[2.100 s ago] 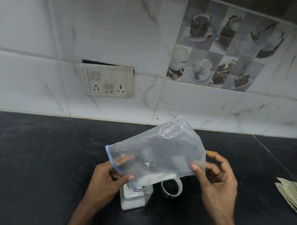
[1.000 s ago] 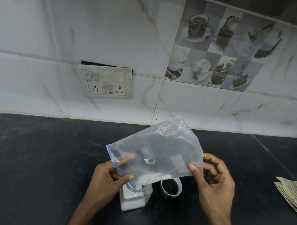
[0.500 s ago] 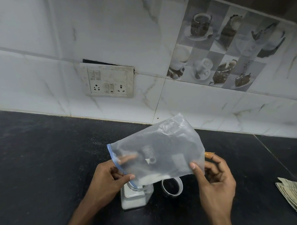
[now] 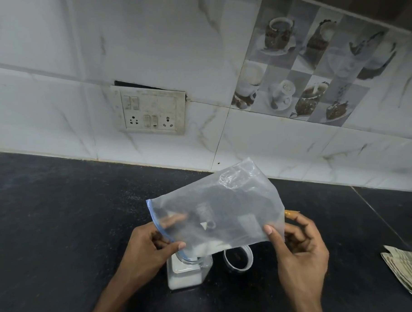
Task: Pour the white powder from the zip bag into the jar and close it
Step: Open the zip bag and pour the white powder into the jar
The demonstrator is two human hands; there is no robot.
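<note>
Unchanged from half a second ago: my left hand (image 4: 147, 250) pinches the zip bag (image 4: 221, 209) at its blue mouth and my right hand (image 4: 299, 251) pinches its lower edge, holding it tilted mouth-down over the jar (image 4: 186, 272). The jar mouth is hidden behind the bag and the white powder (image 4: 209, 247). Count: one bag, one jar, one loose lid (image 4: 237, 258) just beside the jar.

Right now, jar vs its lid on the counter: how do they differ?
The jar stands upright, square-shouldered; the lid is a low round ring lying flat to its right. The jar holds white powder; the lid is empty, dark counter showing through. The zip bag's mouth meets the jar, not the lid. Both are clear and rest on the counter, apart.
</note>
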